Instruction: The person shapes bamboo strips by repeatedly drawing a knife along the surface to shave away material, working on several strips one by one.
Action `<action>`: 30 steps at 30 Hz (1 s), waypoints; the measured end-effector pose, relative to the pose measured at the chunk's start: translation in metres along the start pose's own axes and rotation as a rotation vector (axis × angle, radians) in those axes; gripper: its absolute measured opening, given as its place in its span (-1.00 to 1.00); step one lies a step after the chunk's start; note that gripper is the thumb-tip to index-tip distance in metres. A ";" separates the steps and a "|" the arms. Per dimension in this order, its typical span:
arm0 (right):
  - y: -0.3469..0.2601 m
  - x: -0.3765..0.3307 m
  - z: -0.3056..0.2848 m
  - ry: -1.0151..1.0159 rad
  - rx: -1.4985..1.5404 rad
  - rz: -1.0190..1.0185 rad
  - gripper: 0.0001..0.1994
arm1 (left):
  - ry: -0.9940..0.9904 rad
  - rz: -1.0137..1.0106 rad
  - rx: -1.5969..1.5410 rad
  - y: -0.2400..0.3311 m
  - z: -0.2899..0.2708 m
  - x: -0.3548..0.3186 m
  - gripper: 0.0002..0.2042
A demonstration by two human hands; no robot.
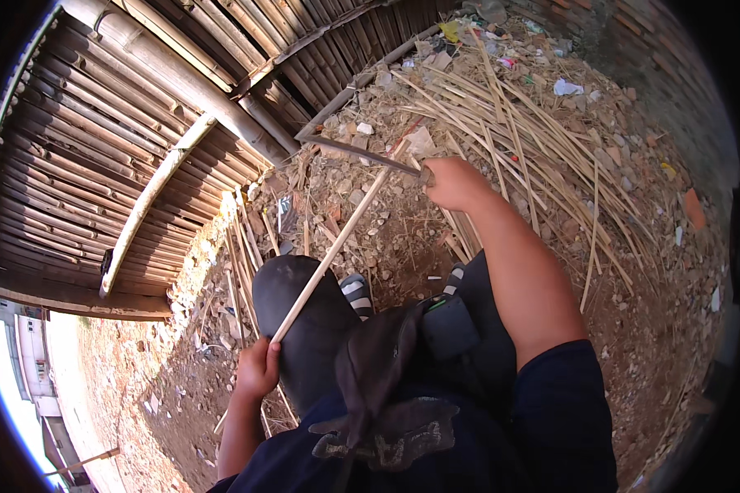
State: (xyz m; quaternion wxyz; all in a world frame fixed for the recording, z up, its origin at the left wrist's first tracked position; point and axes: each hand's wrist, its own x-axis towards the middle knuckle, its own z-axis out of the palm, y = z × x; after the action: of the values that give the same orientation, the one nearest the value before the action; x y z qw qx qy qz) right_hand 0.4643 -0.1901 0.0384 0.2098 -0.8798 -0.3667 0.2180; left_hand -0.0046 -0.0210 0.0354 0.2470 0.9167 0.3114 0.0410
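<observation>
My left hand (257, 368) is closed around the lower end of a pale bamboo strip (334, 249), near my left knee. The strip slants up and to the right, passing over my thigh. My right hand (455, 184) grips the handle of a long, narrow, dark-bladed knife (353, 151), its blade pointing left. That blade crosses the strip close to its far end; whether the two touch, I cannot tell. Both of my arms are apart, the right one stretched farther forward.
Many cut bamboo strips (543, 177) lie in a loose pile at the far right, over rubble and litter. More strips (242, 238) lie left of my knee. A bamboo-slat wall (82, 181) with thick poles stands at the left, and a brick wall (645, 41) at the far right.
</observation>
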 end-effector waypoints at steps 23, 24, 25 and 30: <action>-0.016 -0.021 0.012 0.117 -0.142 -0.109 -0.65 | -0.072 -0.065 -0.023 0.003 -0.007 0.004 -0.58; -0.025 -0.024 0.009 0.061 -0.191 -0.208 -0.67 | -0.069 -0.055 0.003 0.002 -0.008 0.006 -0.58; -0.032 -0.027 0.007 0.057 -0.236 -0.279 -0.68 | -0.047 -0.056 -0.003 0.003 -0.008 0.004 -0.60; 0.010 0.003 0.005 0.179 -0.049 -0.026 -0.67 | -0.004 -0.001 -0.028 -0.003 0.000 0.002 -0.60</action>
State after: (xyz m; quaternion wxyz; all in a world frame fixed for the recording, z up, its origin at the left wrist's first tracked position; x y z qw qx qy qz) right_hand 0.4690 -0.1932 0.0288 0.2229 -0.8957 -0.3631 0.1267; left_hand -0.0048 -0.0180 0.0341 0.2605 0.9131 0.3107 0.0433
